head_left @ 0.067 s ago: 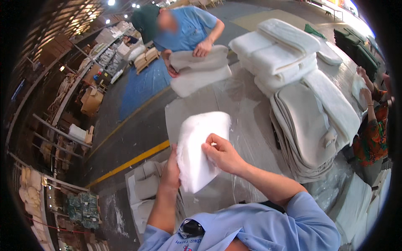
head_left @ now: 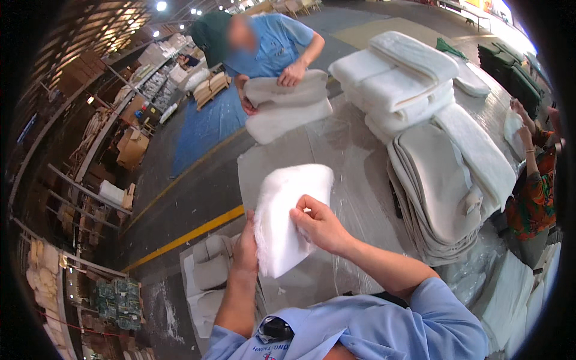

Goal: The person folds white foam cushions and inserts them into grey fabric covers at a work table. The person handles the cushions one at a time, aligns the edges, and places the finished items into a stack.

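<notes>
A thick white fluffy wadding pad (head_left: 285,234), its left edge fuzzy, is held up in front of me above the table. My left hand (head_left: 245,243) grips it along that left edge, the fingers partly hidden behind it. Against the pad's right face rests my right hand (head_left: 321,225), thumb and forefinger pinched together. Whatever is between those fingertips is too small to make out. Beneath lies the grey, plastic-covered table (head_left: 354,180).
White folded pads (head_left: 396,75) and grey cushion-shaped pieces (head_left: 435,180) are stacked at the right. Across the table a person in blue (head_left: 273,45) handles a grey-and-white piece (head_left: 288,108). Another person's patterned sleeve (head_left: 534,201) shows far right. More pieces (head_left: 210,270) lie lower left.
</notes>
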Demonstrator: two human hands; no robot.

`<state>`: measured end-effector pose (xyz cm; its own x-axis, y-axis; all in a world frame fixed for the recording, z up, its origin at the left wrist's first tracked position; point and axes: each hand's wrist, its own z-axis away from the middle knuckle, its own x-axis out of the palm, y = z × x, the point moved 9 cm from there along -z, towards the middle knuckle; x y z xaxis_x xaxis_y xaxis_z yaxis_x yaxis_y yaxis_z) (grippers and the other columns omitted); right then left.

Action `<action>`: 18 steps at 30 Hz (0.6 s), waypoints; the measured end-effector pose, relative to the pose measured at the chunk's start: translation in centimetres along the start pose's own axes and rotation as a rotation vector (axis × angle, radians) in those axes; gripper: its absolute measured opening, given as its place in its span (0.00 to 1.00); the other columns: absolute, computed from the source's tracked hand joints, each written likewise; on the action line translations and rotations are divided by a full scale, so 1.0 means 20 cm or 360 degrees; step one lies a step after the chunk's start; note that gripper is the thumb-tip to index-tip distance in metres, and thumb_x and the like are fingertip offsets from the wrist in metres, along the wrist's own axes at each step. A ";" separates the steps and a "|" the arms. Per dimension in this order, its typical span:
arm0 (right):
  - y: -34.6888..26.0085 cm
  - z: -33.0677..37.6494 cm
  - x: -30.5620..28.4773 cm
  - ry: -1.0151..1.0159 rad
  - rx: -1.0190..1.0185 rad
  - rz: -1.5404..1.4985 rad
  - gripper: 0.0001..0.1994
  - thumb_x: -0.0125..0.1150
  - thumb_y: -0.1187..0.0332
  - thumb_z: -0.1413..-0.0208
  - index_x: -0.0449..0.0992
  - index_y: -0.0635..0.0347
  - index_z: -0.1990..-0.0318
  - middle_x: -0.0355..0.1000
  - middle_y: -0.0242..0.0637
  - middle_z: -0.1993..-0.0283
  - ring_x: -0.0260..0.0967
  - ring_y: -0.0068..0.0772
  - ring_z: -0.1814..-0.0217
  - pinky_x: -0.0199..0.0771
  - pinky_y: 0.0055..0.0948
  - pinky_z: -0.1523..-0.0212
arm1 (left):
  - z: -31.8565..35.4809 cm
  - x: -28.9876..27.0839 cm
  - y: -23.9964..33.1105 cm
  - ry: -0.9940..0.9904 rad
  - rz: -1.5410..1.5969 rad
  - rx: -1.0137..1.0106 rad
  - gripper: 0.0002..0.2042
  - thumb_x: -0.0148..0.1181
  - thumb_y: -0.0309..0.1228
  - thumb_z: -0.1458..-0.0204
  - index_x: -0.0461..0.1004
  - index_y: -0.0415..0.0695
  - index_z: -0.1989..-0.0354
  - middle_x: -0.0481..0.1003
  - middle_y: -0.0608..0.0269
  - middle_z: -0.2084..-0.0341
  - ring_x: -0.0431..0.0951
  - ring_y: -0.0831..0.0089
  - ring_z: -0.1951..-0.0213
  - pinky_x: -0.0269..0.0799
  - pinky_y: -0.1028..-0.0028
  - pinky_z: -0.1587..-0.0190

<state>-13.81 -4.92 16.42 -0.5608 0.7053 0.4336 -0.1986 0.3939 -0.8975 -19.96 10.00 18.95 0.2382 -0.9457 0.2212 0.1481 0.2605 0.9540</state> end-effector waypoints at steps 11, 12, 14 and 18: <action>-0.21 -0.03 0.10 0.0024 -0.0092 -0.0158 0.07 0.61 0.67 0.29 0.68 0.54 0.52 0.72 0.24 0.68 0.65 0.13 0.70 0.65 0.21 0.70 | -0.02 0.07 0.23 -0.0562 0.0150 0.0075 0.43 0.49 0.63 0.33 0.60 0.35 0.26 0.72 0.52 0.34 0.73 0.63 0.34 0.68 0.61 0.31; -0.13 -0.06 0.08 0.0064 -0.0046 -0.0100 0.07 0.61 0.68 0.29 0.69 0.54 0.52 0.72 0.24 0.68 0.65 0.12 0.70 0.65 0.20 0.70 | -0.04 0.03 0.17 -0.0554 0.0055 0.0087 0.44 0.51 0.63 0.34 0.59 0.34 0.26 0.71 0.50 0.33 0.71 0.61 0.32 0.66 0.59 0.30; -0.05 -0.08 0.07 0.0072 0.0089 -0.0111 0.06 0.60 0.69 0.29 0.70 0.54 0.50 0.72 0.25 0.67 0.65 0.12 0.68 0.65 0.19 0.68 | -0.05 -0.06 0.12 -0.0466 -0.0118 0.0194 0.49 0.67 0.60 0.42 0.57 0.32 0.25 0.68 0.50 0.31 0.66 0.61 0.29 0.62 0.60 0.28; -0.03 -0.08 0.07 0.0022 -0.0014 0.0029 0.08 0.59 0.69 0.28 0.71 0.56 0.47 0.73 0.26 0.65 0.66 0.12 0.67 0.67 0.19 0.66 | 0.03 0.02 0.23 -0.0437 -0.0258 0.0312 0.44 0.71 0.42 0.41 0.54 0.31 0.24 0.66 0.53 0.31 0.64 0.66 0.29 0.58 0.66 0.28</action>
<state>-13.16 -3.13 17.76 -0.5529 0.7205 0.4186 -0.1815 0.3861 -0.9044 -19.80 10.61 23.51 -0.0437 -0.9955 0.0845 -0.0302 0.0859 0.9958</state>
